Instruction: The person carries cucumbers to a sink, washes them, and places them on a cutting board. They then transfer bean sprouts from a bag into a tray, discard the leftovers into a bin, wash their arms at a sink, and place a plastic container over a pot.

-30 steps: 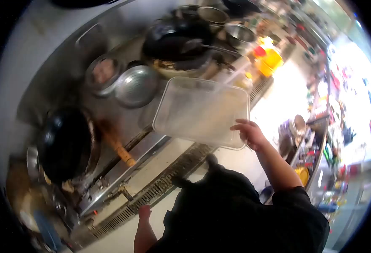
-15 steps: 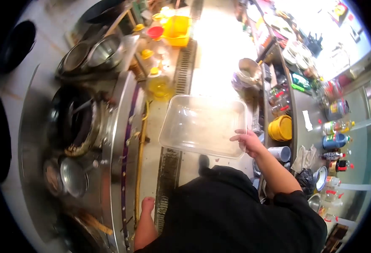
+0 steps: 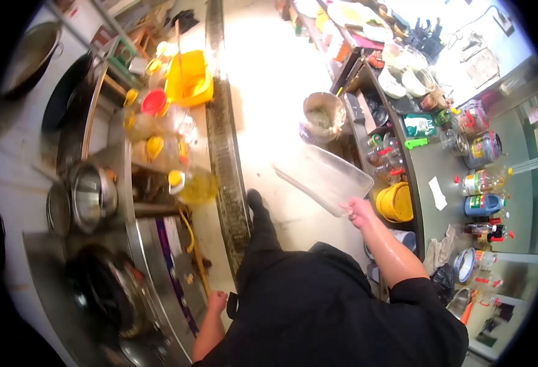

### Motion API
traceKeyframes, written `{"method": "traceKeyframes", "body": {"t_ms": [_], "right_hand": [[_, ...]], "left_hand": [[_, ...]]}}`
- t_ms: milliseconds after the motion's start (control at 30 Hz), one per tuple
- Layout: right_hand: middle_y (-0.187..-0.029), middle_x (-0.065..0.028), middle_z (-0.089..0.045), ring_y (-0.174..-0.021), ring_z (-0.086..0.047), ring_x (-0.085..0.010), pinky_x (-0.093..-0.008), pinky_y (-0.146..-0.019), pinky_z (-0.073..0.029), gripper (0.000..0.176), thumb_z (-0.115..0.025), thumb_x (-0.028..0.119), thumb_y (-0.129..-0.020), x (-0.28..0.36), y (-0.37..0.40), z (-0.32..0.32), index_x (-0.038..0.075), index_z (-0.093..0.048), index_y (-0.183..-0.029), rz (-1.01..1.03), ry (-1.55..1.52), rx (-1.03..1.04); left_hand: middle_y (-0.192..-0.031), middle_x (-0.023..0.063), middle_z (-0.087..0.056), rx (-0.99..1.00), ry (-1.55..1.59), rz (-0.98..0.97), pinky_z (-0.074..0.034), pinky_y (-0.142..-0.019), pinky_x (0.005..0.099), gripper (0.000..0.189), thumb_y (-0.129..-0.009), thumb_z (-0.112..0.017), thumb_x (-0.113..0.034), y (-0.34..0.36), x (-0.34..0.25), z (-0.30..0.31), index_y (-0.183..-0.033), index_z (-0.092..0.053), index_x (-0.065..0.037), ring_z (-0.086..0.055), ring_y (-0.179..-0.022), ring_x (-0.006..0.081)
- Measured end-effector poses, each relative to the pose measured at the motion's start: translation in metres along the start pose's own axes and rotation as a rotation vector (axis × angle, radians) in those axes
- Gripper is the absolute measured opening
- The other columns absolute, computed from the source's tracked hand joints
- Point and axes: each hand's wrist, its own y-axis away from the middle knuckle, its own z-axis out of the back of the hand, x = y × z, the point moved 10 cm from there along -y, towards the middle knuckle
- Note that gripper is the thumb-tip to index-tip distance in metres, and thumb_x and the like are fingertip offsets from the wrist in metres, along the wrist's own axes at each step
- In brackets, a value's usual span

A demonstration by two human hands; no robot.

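Observation:
My right hand [image 3: 359, 213] is closed on the near corner of a clear plastic tub [image 3: 327, 177]. The tub hangs tilted above the floor, between my body and a bucket-like bin [image 3: 323, 117]. My left hand [image 3: 217, 301] hangs low by my side, fingers curled in, and nothing shows in it. Close to that hand runs a yellow pipe [image 3: 199, 269] along the front of the steel stove counter [image 3: 149, 257].
Oil bottles [image 3: 197, 187] with yellow caps and a yellow basket [image 3: 188, 79] line the left side. A drain channel [image 3: 223, 147] crosses the floor. Shelves on the right hold a yellow bucket [image 3: 395, 202]; bottles [image 3: 484, 205] stand on the counter above.
I have moved forward along the aisle, and one leg now shows stepping ahead. The tub has swung from nearly level to a steep tilt, further right. The right hand keeps its grip.

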Motion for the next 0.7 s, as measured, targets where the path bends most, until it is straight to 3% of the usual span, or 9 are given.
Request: {"method": "traceKeyframes", "body": {"t_ms": [100,200,300,333,367,433,500,633,700], "right_hand": [[-0.067,-0.0130,-0.056,-0.040,-0.038,-0.0135,-0.0247,-0.033,-0.027,0.008,-0.046,0.002,-0.073,0.050,-0.027,-0.020,0.002,-0.051,-0.080,0.026,-0.038,-0.082],[-0.065,-0.0112,-0.053,-0.040,-0.039,-0.0140,-0.0261,-0.033,-0.027,0.005,-0.047,0.001,-0.074,0.105,-0.056,-0.031,0.004,-0.050,-0.077,0.153,0.041,-0.112],[-0.063,-0.0090,-0.051,-0.041,-0.040,-0.0138,-0.0265,-0.033,-0.026,0.005,-0.048,0.001,-0.075,0.124,-0.119,-0.020,0.006,-0.050,-0.076,0.083,-0.017,-0.262],[-0.063,-0.0090,-0.051,-0.041,-0.040,-0.0138,-0.0265,-0.033,-0.026,0.005,-0.048,0.001,-0.075,0.119,-0.155,-0.005,0.006,-0.050,-0.076,0.076,-0.052,-0.278],[-0.063,-0.0093,-0.052,-0.040,-0.039,-0.0130,-0.0255,-0.032,-0.026,0.007,-0.047,0.001,-0.076,0.100,-0.198,0.008,0.007,-0.051,-0.074,-0.054,-0.112,-0.201],[-0.064,-0.0096,-0.053,-0.039,-0.038,-0.0123,-0.0246,-0.031,-0.026,0.011,-0.045,0.001,-0.078,0.098,-0.207,-0.007,0.008,-0.052,-0.072,-0.163,-0.222,-0.142],[-0.058,-0.0076,-0.049,-0.039,-0.039,-0.0137,-0.0255,-0.032,-0.024,0.011,-0.047,0.002,-0.077,0.141,-0.159,-0.044,0.011,-0.051,-0.072,-0.029,-0.244,-0.244],[-0.054,-0.0053,-0.045,-0.038,-0.038,-0.0141,-0.0265,-0.032,-0.023,0.010,-0.051,0.003,-0.075,0.118,-0.255,-0.023,0.011,-0.050,-0.069,0.016,-0.431,-0.280],[-0.053,-0.0036,-0.044,-0.037,-0.036,-0.0141,-0.0283,-0.033,-0.022,0.012,-0.055,0.006,-0.076,0.144,-0.207,-0.058,0.012,-0.050,-0.066,-0.322,-0.311,-0.410]], "left_hand": [[-0.092,0.0206,-0.065,-0.041,-0.211,-0.210,-0.049,-0.080,0.0392,0.029,-0.078,-0.061,-0.028,-0.052,-0.078,0.069,-0.090,-0.066,-0.001,-0.062,-0.091,0.0343],[-0.098,0.0226,-0.064,0.110,-0.482,-0.092,-0.048,-0.083,0.0411,0.030,-0.077,-0.061,-0.027,-0.129,-0.163,0.137,-0.092,-0.065,-0.002,-0.061,-0.094,0.0357],[-0.095,0.0209,-0.065,-0.069,-0.392,-0.200,-0.049,-0.079,0.0403,0.031,-0.076,-0.061,-0.025,-0.205,-0.308,0.246,-0.096,-0.063,0.000,-0.062,-0.091,0.0354],[-0.089,0.0195,-0.065,-0.033,-0.208,-0.109,-0.050,-0.075,0.0384,0.032,-0.077,-0.062,-0.025,-0.206,-0.370,0.277,-0.095,-0.063,0.001,-0.063,-0.081,0.0314],[-0.082,0.0160,-0.065,-0.177,-0.178,-0.300,-0.050,-0.069,0.0352,0.029,-0.079,-0.061,-0.022,-0.284,-0.379,0.308,-0.096,-0.062,0.002,-0.063,-0.070,0.0240],[-0.084,0.0106,-0.063,-0.142,0.036,-0.292,-0.049,-0.063,0.0282,0.024,-0.084,-0.058,-0.014,-0.295,-0.497,0.348,-0.103,-0.059,0.002,-0.060,-0.070,0.0156],[-0.083,0.0099,-0.062,-0.121,0.127,-0.357,-0.049,-0.061,0.0279,0.023,-0.084,-0.057,-0.013,-0.351,-0.571,0.372,-0.102,-0.058,0.002,-0.059,-0.067,0.0154],[-0.083,0.0113,-0.063,-0.113,-0.218,-0.429,-0.049,-0.066,0.0306,0.024,-0.083,-0.057,-0.015,-0.361,-0.713,0.362,-0.101,-0.060,0.001,-0.060,-0.071,0.0183],[-0.093,0.0151,-0.066,-0.021,-0.668,-0.503,-0.049,-0.076,0.0342,0.033,-0.081,-0.060,-0.021,-0.351,-0.779,0.330,-0.107,-0.060,-0.001,-0.063,-0.084,0.0245]]}}
